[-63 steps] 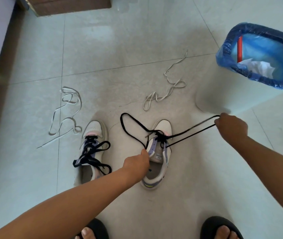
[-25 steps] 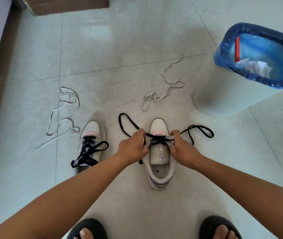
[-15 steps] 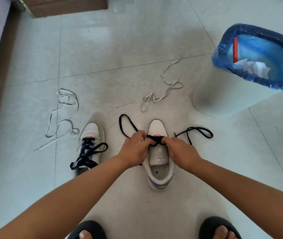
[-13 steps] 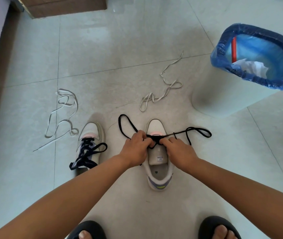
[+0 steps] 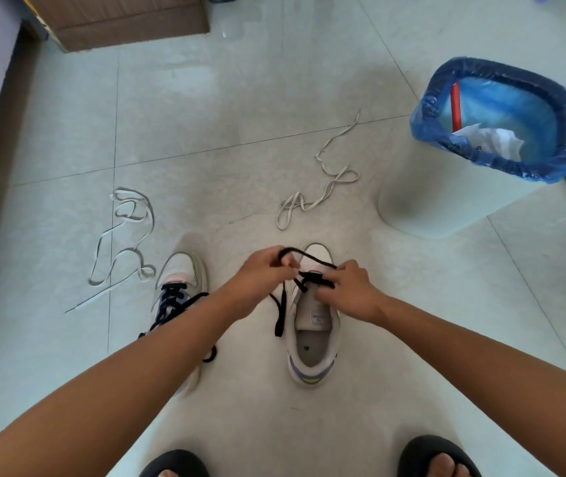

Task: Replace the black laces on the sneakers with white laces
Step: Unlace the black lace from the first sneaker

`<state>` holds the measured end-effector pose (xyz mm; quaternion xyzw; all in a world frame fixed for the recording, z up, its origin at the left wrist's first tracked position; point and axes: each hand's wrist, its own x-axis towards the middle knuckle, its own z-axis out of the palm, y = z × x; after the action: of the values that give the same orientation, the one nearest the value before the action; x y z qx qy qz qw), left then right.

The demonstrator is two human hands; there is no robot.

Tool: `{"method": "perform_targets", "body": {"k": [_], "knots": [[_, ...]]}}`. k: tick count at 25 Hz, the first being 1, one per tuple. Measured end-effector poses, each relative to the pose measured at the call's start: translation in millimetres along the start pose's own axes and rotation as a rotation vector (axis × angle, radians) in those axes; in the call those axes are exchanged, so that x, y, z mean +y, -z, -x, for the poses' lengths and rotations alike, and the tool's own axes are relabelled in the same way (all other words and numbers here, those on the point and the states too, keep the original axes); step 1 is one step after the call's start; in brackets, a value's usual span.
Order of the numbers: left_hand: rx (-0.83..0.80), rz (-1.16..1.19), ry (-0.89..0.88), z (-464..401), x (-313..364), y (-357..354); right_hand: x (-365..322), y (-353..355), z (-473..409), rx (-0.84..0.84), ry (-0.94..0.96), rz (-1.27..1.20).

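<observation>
Two white sneakers stand on the tiled floor. The right sneaker [image 5: 312, 342] has almost no lacing left; its black lace [image 5: 280, 313] is bunched over the toe end, one end hanging down the shoe's left side. My left hand [image 5: 262, 275] pinches a loop of this lace and my right hand [image 5: 347, 289] pinches it near the front eyelets. The left sneaker [image 5: 180, 273] is still laced in black, partly hidden behind my left forearm. Two white laces lie loose on the floor, one [image 5: 123, 242] at the left and one [image 5: 319, 187] beyond the right sneaker.
A pale waste bin with a blue liner [image 5: 495, 146] stands at the right, paper and a red stick inside. A cardboard box [image 5: 119, 18] sits at the far left by a wall. My feet in black sandals [image 5: 436, 456] are at the bottom edge.
The black lace that lay spread out to both sides of the right sneaker is now gathered up between my two hands over its toe end. Both hands have lifted slightly.
</observation>
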<state>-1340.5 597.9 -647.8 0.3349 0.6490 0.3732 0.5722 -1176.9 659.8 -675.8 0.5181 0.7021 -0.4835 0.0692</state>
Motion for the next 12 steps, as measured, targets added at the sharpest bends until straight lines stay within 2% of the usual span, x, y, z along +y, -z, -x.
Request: {"method": "perform_targets", "body": {"k": [3,7,9,12], "knots": [[0.001,0.249,-0.074,14,21,16,-5,30,20,0.101,0.015,-0.587],[-0.094,0.417,-0.183,38,58,45,-9,81,48,0.157,0.155,-0.960],[-0.120,0.364,-0.177,53,81,59,-13,110,63,0.118,0.222,-1.030],[-0.177,0.068,-0.084,75,100,77,-9,145,88,0.090,0.299,-0.846]]}}
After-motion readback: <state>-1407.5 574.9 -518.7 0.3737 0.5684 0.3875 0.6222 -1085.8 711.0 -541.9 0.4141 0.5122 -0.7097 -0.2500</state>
